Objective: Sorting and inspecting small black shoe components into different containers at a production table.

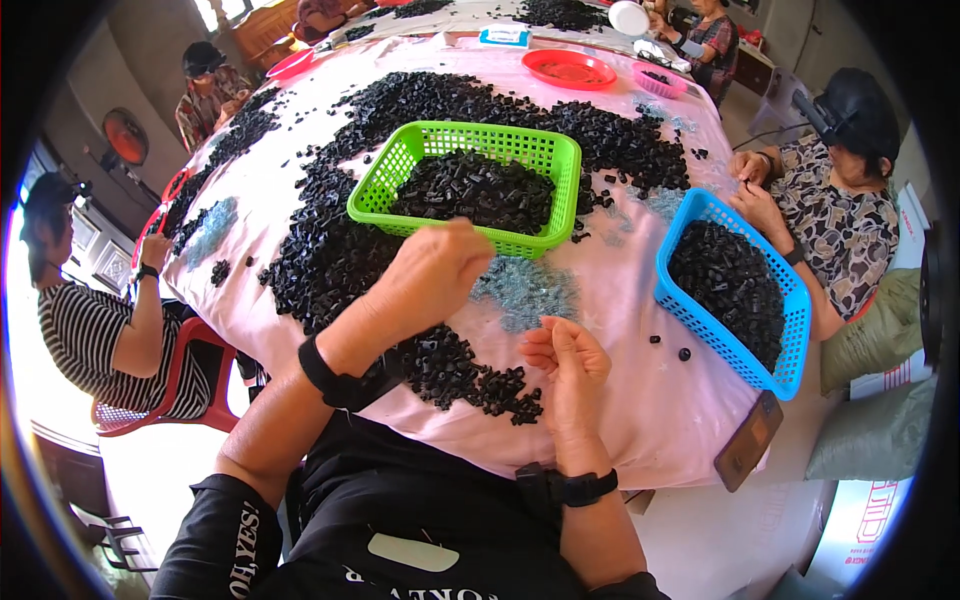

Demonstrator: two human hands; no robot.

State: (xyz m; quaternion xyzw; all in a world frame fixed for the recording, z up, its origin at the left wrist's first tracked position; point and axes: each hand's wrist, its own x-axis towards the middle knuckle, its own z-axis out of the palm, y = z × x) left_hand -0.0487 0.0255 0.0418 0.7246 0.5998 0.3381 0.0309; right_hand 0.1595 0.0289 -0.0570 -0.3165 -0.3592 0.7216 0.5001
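- here, the left hand (432,268) reaches forward over the table (640,400), fingers bunched together at the near rim of the green basket (400,160); whether it pinches a piece cannot be told.
- the right hand (568,365) lies lower and nearer the body, palm up, fingers loosely curled and holding nothing that shows.
- the small black pieces (470,375) lie in a heap on the pink cloth between the two hands and just below the left wrist, touching neither hand.
- more of the same black pieces fill the green basket, right in front of the left hand's fingertips.
- a blue basket (700,215), also heaped with black pieces, stands to the right, well apart from the right hand.
- a patch of pale bluish bits (525,292) lies on the cloth between the green basket and the right hand.
- both wrists carry black bands.
- another person's hands (752,185) work at the table's right edge beside the blue basket; a person in a striped top sits at the left.
- a red tray (570,68) sits at the far end.
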